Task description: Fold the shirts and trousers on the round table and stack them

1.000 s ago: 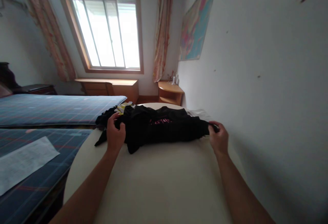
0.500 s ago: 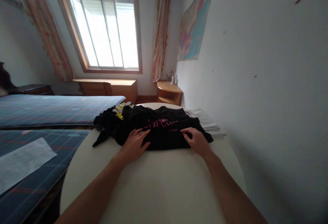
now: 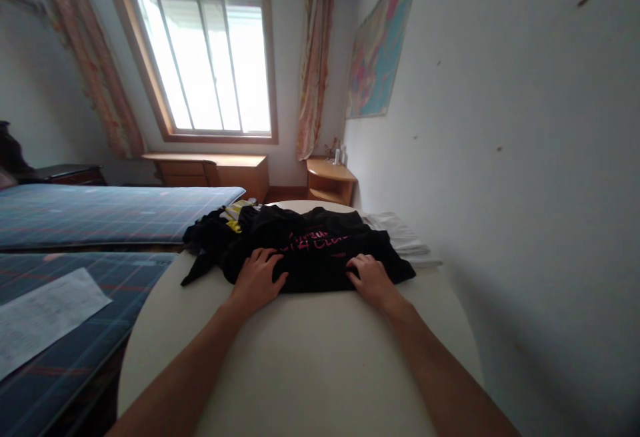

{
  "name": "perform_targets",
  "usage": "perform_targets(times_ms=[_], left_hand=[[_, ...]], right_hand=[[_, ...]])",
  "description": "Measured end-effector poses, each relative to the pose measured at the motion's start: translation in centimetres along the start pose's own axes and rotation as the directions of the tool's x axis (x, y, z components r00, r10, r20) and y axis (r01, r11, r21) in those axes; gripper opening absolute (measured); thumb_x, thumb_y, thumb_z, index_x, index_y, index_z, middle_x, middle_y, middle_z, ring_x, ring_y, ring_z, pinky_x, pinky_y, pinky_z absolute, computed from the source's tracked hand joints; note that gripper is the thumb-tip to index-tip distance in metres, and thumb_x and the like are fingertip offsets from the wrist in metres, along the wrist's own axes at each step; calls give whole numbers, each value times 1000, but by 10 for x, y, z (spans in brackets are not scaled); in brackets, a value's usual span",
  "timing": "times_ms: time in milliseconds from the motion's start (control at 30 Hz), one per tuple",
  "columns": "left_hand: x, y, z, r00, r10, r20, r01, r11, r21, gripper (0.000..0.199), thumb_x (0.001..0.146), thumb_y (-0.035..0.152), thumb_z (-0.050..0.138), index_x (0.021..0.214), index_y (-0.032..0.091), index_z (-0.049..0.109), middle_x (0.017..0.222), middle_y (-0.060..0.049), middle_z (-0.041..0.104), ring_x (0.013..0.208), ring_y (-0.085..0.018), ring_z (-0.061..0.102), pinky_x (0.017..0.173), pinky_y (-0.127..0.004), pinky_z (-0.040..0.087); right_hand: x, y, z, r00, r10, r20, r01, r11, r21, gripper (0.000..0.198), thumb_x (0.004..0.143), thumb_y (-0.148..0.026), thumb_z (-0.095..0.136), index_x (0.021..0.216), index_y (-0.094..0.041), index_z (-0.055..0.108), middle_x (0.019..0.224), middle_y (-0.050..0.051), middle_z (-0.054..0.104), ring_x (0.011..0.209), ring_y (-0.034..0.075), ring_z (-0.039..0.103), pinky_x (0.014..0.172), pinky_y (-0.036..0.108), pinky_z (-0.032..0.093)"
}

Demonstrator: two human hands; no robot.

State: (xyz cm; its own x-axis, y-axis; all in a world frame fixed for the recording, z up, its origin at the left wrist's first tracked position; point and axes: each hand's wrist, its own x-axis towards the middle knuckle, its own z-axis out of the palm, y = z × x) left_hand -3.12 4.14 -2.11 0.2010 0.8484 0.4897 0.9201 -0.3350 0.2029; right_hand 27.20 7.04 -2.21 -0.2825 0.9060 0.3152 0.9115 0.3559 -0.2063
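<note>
A black garment with pink lettering (image 3: 315, 267) lies bunched and partly folded across the far half of the round white table (image 3: 320, 357). Its exact kind is hard to make out. My left hand (image 3: 257, 280) rests on its near left part, fingers spread over the cloth and thumb apart. On the near right part lies my right hand (image 3: 373, 279), its fingers bent and apart on the fabric. Neither hand grips the cloth visibly. Behind and left is more dark clothing with a yellow and white piece (image 3: 234, 217).
Folded white cloth (image 3: 405, 240) sits at the table's right, close to the wall (image 3: 525, 224). To the left are beds with blue plaid mattresses (image 3: 110, 214), one bearing a paper sheet (image 3: 50, 314). A wooden desk (image 3: 240, 170) and corner shelf (image 3: 331, 170) stand beyond.
My right hand has shifted slightly left along the garment, and its fingers now lie on the cloth. My left hand has moved a little left. The garment is almost unchanged.
</note>
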Motion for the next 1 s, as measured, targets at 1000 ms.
perform_targets(times_ms=[1000], left_hand=[[8,5,-22,996,84,-35,-82,994,69,13,86,20,55,95,20,65,94,-6,70,95,-26,63,99,-44,40]], right_hand=[[-6,-5,-29,991,-51,-124,50,999,-6,26,99,-27,42,114,-22,63,101,6,75,90,21,69,85,31,42]])
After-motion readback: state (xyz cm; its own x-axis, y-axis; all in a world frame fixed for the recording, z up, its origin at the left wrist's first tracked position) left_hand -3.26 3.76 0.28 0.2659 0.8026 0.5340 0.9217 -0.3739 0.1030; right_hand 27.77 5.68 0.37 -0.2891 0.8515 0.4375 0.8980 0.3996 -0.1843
